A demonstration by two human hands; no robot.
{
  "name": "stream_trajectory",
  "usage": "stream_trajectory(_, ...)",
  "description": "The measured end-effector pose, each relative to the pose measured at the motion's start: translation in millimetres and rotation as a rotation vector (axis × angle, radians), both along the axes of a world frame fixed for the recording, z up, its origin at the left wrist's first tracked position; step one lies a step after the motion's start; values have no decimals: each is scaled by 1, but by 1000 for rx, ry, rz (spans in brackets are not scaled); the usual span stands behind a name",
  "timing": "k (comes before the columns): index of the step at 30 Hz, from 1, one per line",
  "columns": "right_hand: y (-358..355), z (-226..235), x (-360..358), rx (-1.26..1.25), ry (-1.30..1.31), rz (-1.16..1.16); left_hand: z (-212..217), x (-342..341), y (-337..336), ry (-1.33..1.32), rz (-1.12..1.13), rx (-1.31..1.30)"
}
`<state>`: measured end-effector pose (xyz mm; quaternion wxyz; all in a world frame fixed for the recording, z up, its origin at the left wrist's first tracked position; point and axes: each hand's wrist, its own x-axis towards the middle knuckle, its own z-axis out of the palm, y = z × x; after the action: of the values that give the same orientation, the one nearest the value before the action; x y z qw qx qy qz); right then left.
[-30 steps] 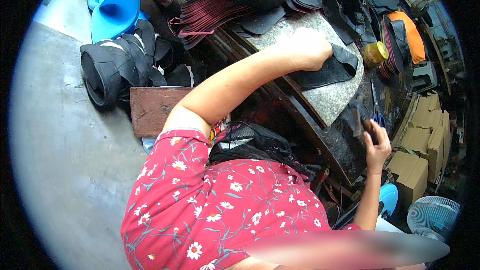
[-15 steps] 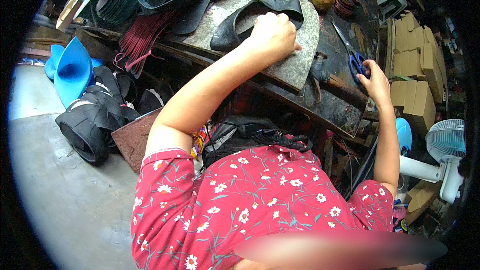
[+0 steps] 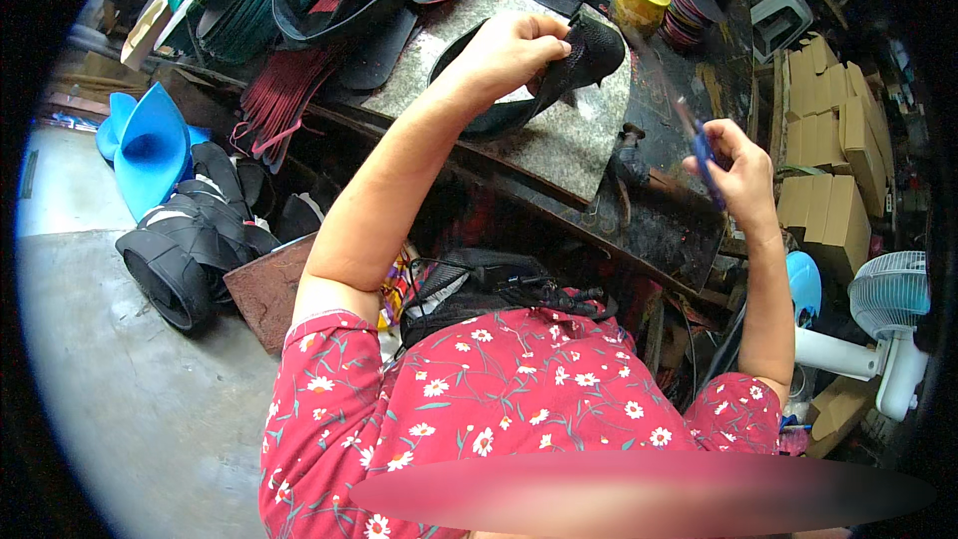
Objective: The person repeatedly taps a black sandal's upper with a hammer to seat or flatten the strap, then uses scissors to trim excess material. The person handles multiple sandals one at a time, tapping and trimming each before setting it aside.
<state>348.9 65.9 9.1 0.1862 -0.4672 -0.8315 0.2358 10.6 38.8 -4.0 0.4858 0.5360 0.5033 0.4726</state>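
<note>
My left hand (image 3: 511, 52) pinches a looped black strap (image 3: 593, 52) between thumb and fingers. The strap's right end, with a textured surface, is lifted and turned up, while its lower curve hangs over the speckled grey slab (image 3: 564, 162). In my right hand (image 3: 740, 178) is a pair of scissors (image 3: 705, 162) with dark blue handles, held up to the right of the slab. Its blades are smeared by motion and point up and away from me. They are apart from the strap. A hammer (image 3: 631, 155) lies on the dark bench between the slab and the scissors.
A yellow jar (image 3: 642, 6) stands behind the slab. Black looped bands (image 3: 339, 0) and red-edged sheets (image 3: 289, 90) crowd the left. Blue foam pieces (image 3: 158, 145) and black shoe uppers (image 3: 190, 240) lie lower left. Cardboard boxes (image 3: 833, 210) and a fan (image 3: 888, 299) stand right.
My left hand has moved left and lifted the strap's right end, turning it over. My right hand has picked the scissors up off the bench and drawn them slightly nearer.
</note>
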Motion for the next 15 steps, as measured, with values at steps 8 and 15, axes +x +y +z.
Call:
stream_trajectory(8,-25,29,-53,422,-216,47,-1,-2,-8,-46,-28,-2)
stream_trajectory(15,-25,20,-46,489,-200,62,-17,-1,-2,167,29,149)
